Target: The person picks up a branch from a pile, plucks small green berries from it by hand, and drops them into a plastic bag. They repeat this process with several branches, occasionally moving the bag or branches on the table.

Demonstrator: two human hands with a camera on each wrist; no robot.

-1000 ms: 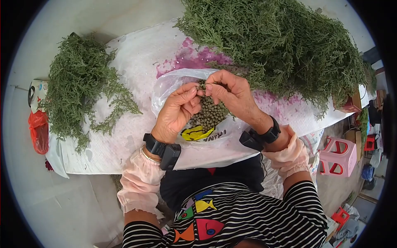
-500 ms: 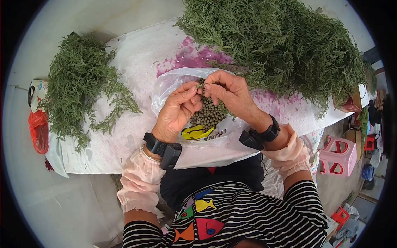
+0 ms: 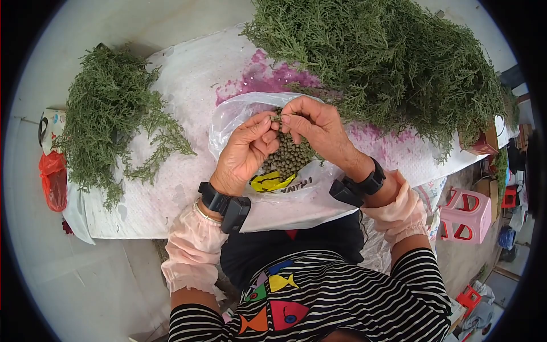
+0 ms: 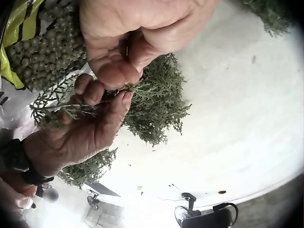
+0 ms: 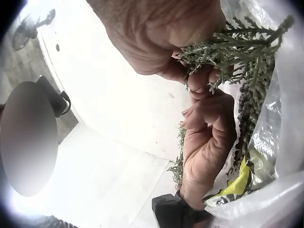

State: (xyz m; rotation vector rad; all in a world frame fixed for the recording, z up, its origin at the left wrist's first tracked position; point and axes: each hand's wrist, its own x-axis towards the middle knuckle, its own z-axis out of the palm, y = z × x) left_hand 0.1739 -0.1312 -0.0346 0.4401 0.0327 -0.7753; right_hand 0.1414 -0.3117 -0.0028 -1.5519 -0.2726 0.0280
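Note:
Both hands meet fingertip to fingertip above a clear plastic bag (image 3: 228, 117) that holds many round green-brown berries (image 3: 292, 157). The right hand (image 3: 325, 130) pinches a small green sprig (image 5: 237, 47), whose stem runs across its palm side in the left wrist view. The left hand (image 3: 242, 153), thumb against curled fingers, pinches at the tip of the sprig; what lies between its fingertips is too small to tell. In the left wrist view the left hand (image 4: 142, 33) is at the top, and the right hand (image 4: 78, 135) below it.
A large heap of green branches (image 3: 382, 62) covers the back right of the white cloth (image 3: 154, 214). A smaller heap (image 3: 108, 114) lies at left. Red bag (image 3: 53, 182) hangs at the left edge; pink stool (image 3: 467, 216) stands at right.
The fingertips have shifted very slightly at the sprig, and the bag's far edge sits slightly higher in the head view. Both hands otherwise keep their place and grip.

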